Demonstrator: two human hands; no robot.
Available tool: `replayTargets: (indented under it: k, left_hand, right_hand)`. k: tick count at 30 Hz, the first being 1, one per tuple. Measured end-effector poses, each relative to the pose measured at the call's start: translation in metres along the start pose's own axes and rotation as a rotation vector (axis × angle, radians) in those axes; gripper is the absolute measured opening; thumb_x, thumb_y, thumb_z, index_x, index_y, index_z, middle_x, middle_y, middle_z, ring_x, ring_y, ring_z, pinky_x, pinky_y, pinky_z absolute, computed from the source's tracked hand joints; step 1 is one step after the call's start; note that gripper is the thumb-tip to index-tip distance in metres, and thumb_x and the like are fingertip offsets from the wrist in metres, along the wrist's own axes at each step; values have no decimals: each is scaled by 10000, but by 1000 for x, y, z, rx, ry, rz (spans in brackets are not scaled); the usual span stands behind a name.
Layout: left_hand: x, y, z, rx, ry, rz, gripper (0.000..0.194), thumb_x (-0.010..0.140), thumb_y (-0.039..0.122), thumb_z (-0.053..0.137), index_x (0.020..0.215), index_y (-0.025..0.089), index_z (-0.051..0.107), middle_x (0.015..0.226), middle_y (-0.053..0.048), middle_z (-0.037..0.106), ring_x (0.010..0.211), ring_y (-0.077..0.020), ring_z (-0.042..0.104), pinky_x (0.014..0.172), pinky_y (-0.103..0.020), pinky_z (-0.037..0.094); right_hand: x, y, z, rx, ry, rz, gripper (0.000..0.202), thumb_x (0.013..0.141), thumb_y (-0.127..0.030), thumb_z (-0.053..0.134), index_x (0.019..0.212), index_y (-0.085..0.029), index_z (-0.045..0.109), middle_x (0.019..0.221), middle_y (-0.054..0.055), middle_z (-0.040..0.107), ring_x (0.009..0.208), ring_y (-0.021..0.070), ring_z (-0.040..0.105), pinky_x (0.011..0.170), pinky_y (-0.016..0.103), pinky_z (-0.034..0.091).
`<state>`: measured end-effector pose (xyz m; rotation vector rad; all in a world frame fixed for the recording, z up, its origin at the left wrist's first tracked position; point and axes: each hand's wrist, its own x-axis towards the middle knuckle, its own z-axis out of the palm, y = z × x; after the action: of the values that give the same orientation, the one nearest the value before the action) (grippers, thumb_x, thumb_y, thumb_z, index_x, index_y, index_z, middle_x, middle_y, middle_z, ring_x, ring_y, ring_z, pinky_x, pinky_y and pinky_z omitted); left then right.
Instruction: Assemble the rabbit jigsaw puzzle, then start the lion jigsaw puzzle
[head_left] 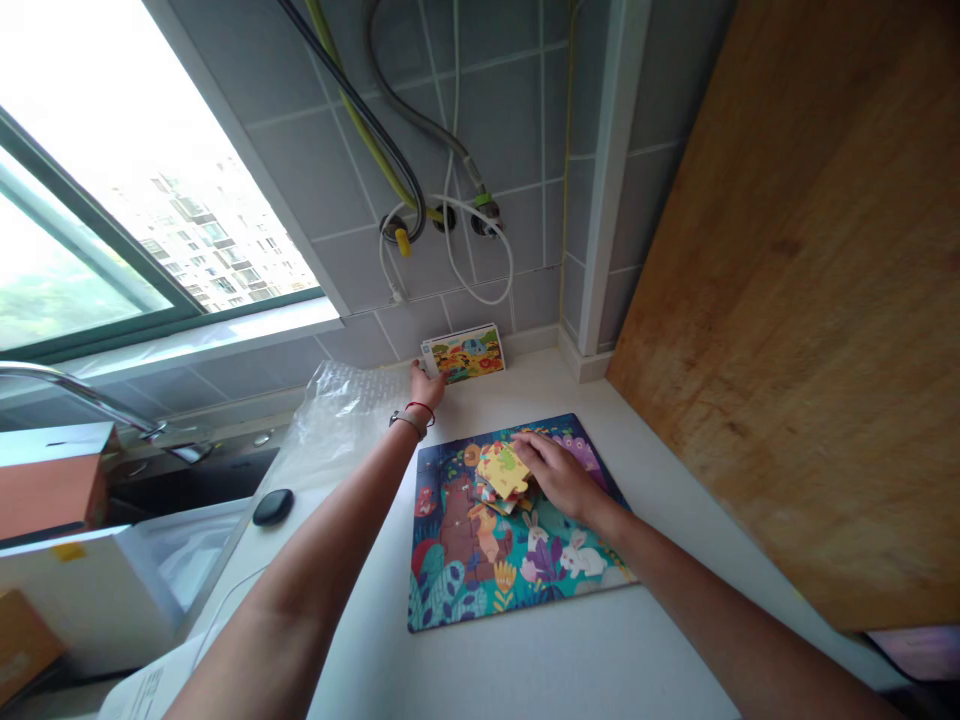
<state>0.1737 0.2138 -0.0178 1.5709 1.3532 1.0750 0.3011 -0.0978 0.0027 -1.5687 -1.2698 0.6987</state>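
Note:
My left hand (427,386) reaches to the back of the counter. Its fingers close on the lower left edge of a colourful picture box (471,354) that leans against the tiled wall. My right hand (556,470) is over a small heap of jigsaw puzzle pieces (504,470), its fingers curled on the right side of the heap. The top piece is yellow with a green figure. Under the heap lies an assembled jigsaw puzzle (517,570) with a bear, a fox and white rabbits. My right hand and the heap cover part of its upper half.
Clear bubble wrap (341,405) lies left of my left hand. A black oval object (273,507) sits near the sink (195,490), where boxes (52,480) stand. A wooden panel (795,300) rises at the right. Hoses (409,110) and a white cable hang on the wall.

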Motion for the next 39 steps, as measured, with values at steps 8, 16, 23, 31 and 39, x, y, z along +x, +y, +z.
replayTargets:
  k: [8,16,23,31,39]
  left_hand:
    - [15,-2,-2,37,12,-95,815,895,235,781,1552,90,320,1275,-226,716,1182,-293,722,1025,-367,544]
    - [17,-7,-4,37,3,-98,737,939,290,738,1528,96,340,1262,-213,721,1131,-268,737,993,-349,549]
    - [14,-8,-5,32,-14,-81,799,908,324,785,1531,125,326,1256,-212,723,1102,-267,752,964,-340,564]
    - [10,-3,-4,66,-46,-34,1002,708,207,943,1513,133,350,1130,-169,763,1027,-284,771,940,-374,587]
    - [6,1,-4,199,18,2,792,779,206,861,1451,149,446,976,-99,761,1068,-300,745,978,-402,547]
  right_hand:
    - [-1,-2,-1,11,-3,-8,488,1000,-600,467,1168,-228,735,1292,116,731,1218,293,660,1111,445,466]
    - [0,1,1,24,1,-10,499,1000,-623,475,1167,-229,733,1296,116,728,1218,290,657,1113,442,456]
    - [0,0,-1,26,0,-11,507,996,-635,473,1157,-235,739,1292,114,727,1216,293,659,1113,442,457]
    - [0,2,1,18,-6,-5,496,1004,-603,466,1165,-216,730,1292,129,725,1234,295,650,1115,452,455]
    - [-1,-1,-1,10,-5,-8,485,1015,-602,466,1164,-222,727,1268,121,732,1209,279,655,1094,438,472]
